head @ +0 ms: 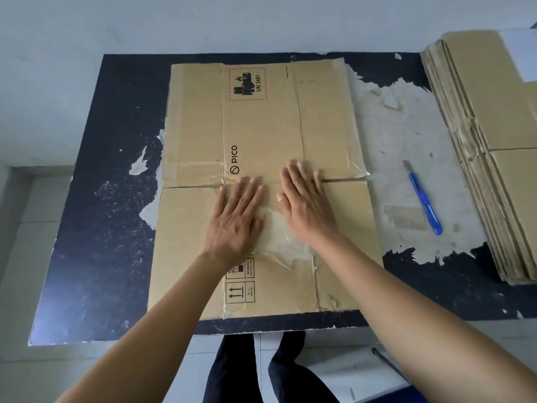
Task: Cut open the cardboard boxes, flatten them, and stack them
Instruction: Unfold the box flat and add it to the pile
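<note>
A flattened brown cardboard box point(261, 126) printed with PICO and a UN 3481 label lies spread over the middle of the dark table point(96, 228). My left hand point(236, 219) and my right hand point(305, 202) press flat on it side by side, fingers straight, near its middle crease. A blue utility knife point(424, 203) lies on the table to the right of the box, apart from both hands. A stack of flattened boxes point(494, 141) sits at the table's right side.
The table's dark top is worn, with a large pale peeled patch point(406, 135) under the knife. Pale floor tiles point(35, 199) show to the left, and my legs in dark trousers point(261, 370) stand below the table's front edge.
</note>
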